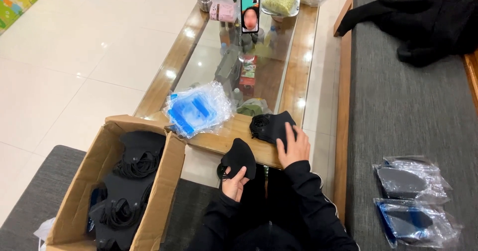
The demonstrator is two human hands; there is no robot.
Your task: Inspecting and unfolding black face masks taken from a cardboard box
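Note:
My left hand (234, 184) grips a folded black face mask (239, 156) just below the near edge of the glass-topped wooden table (303, 57). My right hand (294, 146) lies flat, fingers spread, on a second black mask (271, 125) at the table's near corner. Beside that mask rests a stack of clear plastic bags with blue flaps (197, 109). At my left stands an open cardboard box (87, 179) full of black masks with ear loops.
A phone (250, 11) stands upright on the table among jars and bagged food. Two bagged masks (411, 201) lie on the grey sofa cushion at right, a black garment (423, 22) farther back. White tiled floor lies left.

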